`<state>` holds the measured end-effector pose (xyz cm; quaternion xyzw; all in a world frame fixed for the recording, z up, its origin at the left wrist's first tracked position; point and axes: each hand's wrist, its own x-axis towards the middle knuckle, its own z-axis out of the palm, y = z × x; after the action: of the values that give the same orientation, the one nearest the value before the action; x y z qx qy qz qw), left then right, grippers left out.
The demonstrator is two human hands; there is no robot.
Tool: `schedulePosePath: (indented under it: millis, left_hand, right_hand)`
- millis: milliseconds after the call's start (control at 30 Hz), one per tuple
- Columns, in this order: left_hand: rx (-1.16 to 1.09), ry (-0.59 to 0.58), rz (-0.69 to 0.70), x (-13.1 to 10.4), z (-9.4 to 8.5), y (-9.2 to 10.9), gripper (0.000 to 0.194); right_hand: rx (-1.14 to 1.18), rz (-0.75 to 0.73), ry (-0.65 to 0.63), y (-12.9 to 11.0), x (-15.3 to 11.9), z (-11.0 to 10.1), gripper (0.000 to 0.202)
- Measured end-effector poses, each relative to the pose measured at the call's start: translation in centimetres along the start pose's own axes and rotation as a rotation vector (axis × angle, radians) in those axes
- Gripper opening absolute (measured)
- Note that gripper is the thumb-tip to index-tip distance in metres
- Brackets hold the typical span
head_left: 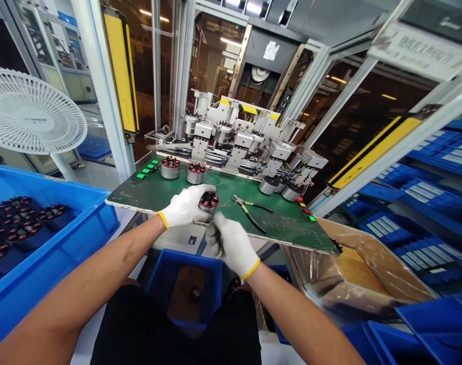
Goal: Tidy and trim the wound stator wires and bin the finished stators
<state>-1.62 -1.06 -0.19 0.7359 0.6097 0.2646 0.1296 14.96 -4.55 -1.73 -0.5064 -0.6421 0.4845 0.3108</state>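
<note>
Gripping the likely hefty, rigid silver metal cylinder (208,208) by its side, the left fingers (205,188) avoid delicate red windings (209,198); the right fingers (214,237) curl, contents unclear.

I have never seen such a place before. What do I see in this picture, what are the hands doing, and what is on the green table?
There is no robot here. A person wears the camera on the head, looking forward and down, so this one picture shows their own arms. Both hands wear white gloves with yellow cuffs.

The left hand holds a round part with a dark and red top. The right hand is close beside it, blurred; I cannot tell if its fingers grip anything.

On the green tabletop lie pliers, open, and two similar parts stand at the left. Behind is a metal machine. The blue bin at the far left holds more such parts.
</note>
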Motion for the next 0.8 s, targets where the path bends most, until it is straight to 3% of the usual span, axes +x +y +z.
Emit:
schedulePosePath:
  millis: [67,133,200,267,333,400,533,600,667,800]
  left_hand:
    - [0.005,-0.002,-0.004,0.1,0.1,-0.1,0.075]
    - [-0.003,-0.008,-0.004,0.1,0.1,-0.1,0.074]
    - [-0.017,-0.013,-0.005,0.0,0.0,0.0,0.073]
    - [-0.031,-0.014,0.009,0.0,-0.1,-0.1,0.071]
    - [-0.053,-0.027,0.053,0.2,-0.2,-0.5,0.070]
    - [-0.097,-0.059,0.134,0.6,-0.3,-1.0,0.069]
    - [-0.189,-0.146,0.259,1.4,-0.4,-1.9,0.071]
    - [-0.203,-0.165,0.269,1.6,-0.5,-1.8,0.070]
    - [-0.200,-0.167,0.268,1.7,-0.6,-1.6,0.066]
    - [-0.204,-0.183,0.269,1.7,-1.0,-1.0,0.067]
  right_hand:
    - [-0.293,-0.217,0.036,0.0,-1.4,0.4,0.045]
    - [-0.677,-0.376,0.187,-0.2,-1.6,0.5,0.039]
    - [-0.981,-0.383,0.363,-0.4,-0.7,0.3,0.040]
    - [-1.078,-0.321,0.456,-0.3,0.4,0.1,0.039]
    - [-0.830,-0.292,0.389,-0.2,1.1,-0.3,0.031]
    - [-0.376,-0.261,0.223,0.1,1.2,-0.5,0.023]
    - [0.471,-0.125,-0.191,1.2,1.0,0.4,0.027]
    - [0.839,-0.083,-0.305,2.1,1.0,1.4,0.028]
    - [1.035,-0.085,-0.268,2.8,1.1,2.6,0.030]
    - [0.975,-0.100,-0.093,4.1,0.8,3.9,0.032]
